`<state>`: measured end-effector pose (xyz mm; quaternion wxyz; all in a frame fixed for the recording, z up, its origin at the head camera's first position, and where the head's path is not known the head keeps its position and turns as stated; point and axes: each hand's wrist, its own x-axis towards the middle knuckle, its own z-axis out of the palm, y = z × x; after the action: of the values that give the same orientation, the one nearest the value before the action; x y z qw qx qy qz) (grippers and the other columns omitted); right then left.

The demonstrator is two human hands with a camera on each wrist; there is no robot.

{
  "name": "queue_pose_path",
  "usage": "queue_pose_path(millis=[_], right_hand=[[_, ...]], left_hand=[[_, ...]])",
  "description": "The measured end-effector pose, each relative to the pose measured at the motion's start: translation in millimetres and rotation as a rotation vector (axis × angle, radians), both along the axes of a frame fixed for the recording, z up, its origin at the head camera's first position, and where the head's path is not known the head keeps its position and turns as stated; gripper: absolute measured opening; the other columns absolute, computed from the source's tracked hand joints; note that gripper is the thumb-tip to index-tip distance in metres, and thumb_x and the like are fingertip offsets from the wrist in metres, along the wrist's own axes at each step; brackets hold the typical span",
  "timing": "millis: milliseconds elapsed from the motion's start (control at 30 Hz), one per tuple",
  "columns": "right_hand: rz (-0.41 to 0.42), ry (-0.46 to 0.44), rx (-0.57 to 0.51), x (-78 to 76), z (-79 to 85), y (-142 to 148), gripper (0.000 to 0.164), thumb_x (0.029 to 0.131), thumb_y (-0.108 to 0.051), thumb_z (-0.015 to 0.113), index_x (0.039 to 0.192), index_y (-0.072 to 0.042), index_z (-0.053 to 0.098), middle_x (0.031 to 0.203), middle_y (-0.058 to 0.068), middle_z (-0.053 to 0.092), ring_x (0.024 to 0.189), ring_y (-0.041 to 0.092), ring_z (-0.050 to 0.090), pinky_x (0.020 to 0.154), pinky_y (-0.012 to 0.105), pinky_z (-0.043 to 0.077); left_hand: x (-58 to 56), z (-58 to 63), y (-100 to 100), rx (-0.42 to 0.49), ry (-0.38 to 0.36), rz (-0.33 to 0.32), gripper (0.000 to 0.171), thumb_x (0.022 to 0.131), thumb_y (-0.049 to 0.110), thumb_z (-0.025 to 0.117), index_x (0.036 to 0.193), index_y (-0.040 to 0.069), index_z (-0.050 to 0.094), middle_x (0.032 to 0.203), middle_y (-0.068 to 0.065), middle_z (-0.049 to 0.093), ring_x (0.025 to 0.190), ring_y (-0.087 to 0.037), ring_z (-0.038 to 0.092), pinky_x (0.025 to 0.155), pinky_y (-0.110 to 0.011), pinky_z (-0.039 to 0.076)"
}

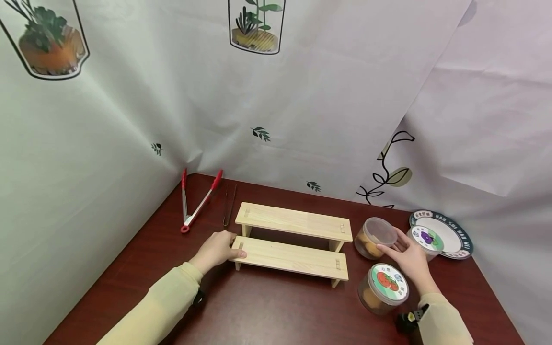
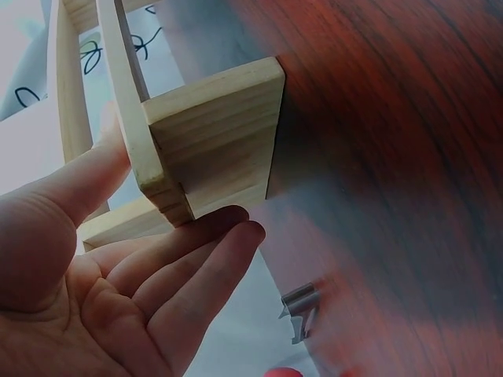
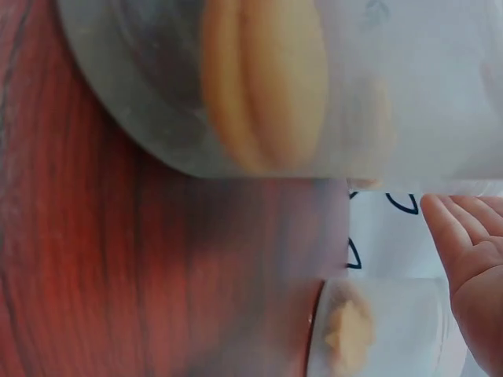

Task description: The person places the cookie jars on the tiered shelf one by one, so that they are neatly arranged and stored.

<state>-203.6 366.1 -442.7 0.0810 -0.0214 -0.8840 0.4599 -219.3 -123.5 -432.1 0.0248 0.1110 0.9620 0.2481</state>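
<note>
My left hand (image 1: 217, 250) holds the left end of a pale wooden two-step rack (image 1: 293, 258), thumb over the lower board. In the left wrist view, the fingers (image 2: 200, 290) reach along one side of the board's end (image 2: 153, 169), with the thumb on the other. My right hand (image 1: 409, 258) grips the right side of a clear plastic jar (image 1: 366, 244) with yellowish-brown pieces inside, its thumb across the near side. Closer to me stands a jar with a tomato-printed lid (image 1: 388, 282). It fills much of the right wrist view, showing a golden-brown piece (image 3: 267, 86) inside.
Beyond my right hand are a jar with a purple-printed lid (image 1: 427, 238) and a round plate with a dark lettered rim (image 1: 463, 235). Red-handled tongs (image 1: 198, 208) and thin dark tweezers (image 1: 228, 206) lie at the back left. White printed cloth (image 1: 302, 120) hangs behind the table.
</note>
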Motion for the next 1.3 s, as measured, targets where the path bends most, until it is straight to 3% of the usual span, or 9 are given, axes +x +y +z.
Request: queue_pose_path(millis=[200, 400, 667, 1000, 1300], right_hand=[[-0.012, 0.001, 0.007, 4.2, 4.8, 2, 0.080, 0.083, -0.032, 0.073, 0.145, 0.000, 0.033, 0.138, 0.029, 0.042, 0.105, -0.014, 0.048, 0.077, 0.004, 0.041], [-0.020, -0.031, 0.065, 9.5, 15.6, 1, 0.081, 0.084, -0.038, 0.071, 0.146, -0.002, 0.032, 0.140, 0.027, 0.041, 0.119, 0.012, 0.051, 0.076, 0.003, 0.041], [-0.033, 0.015, 0.010, 18.6, 31.4, -1, 0.080, 0.084, -0.032, 0.073, 0.146, -0.003, 0.032, 0.140, 0.027, 0.041, 0.100, -0.020, 0.045, 0.072, 0.006, 0.044], [-0.011, 0.071, 0.005, 26.8, 51.5, -10, 0.081, 0.082, -0.027, 0.075, 0.146, -0.001, 0.030, 0.138, 0.028, 0.042, 0.099, -0.019, 0.047, 0.074, 0.006, 0.044], [-0.002, 0.141, 0.022, 32.6, 65.9, -23, 0.074, 0.081, -0.024, 0.076, 0.143, -0.004, 0.040, 0.136, 0.027, 0.047, 0.102, -0.015, 0.050, 0.075, 0.007, 0.044]], left_hand=[[0.6, 0.4, -1, 0.009, -0.010, 0.003, 0.033, 0.070, 0.033, 0.082, 0.085, 0.008, 0.067, 0.070, 0.000, 0.062, 0.066, -0.016, 0.053, 0.062, -0.034, 0.043], [1.0, -0.7, -1, 0.006, -0.011, 0.005, 0.033, 0.071, 0.034, 0.082, 0.084, 0.007, 0.067, 0.068, 0.000, 0.061, 0.065, -0.016, 0.052, 0.062, -0.034, 0.043], [0.6, 0.1, -1, 0.001, -0.024, 0.010, 0.033, 0.071, 0.034, 0.081, 0.084, 0.007, 0.067, 0.068, 0.000, 0.060, 0.065, -0.016, 0.051, 0.061, -0.033, 0.042], [-0.3, 0.6, -2, -0.018, -0.026, 0.012, 0.032, 0.071, 0.033, 0.082, 0.083, 0.008, 0.067, 0.066, 0.001, 0.058, 0.063, -0.016, 0.049, 0.059, -0.032, 0.039], [-1.8, 1.4, 1, -0.025, -0.025, 0.010, 0.031, 0.071, 0.035, 0.081, 0.080, 0.010, 0.066, 0.065, 0.001, 0.058, 0.063, -0.016, 0.049, 0.059, -0.032, 0.040]])
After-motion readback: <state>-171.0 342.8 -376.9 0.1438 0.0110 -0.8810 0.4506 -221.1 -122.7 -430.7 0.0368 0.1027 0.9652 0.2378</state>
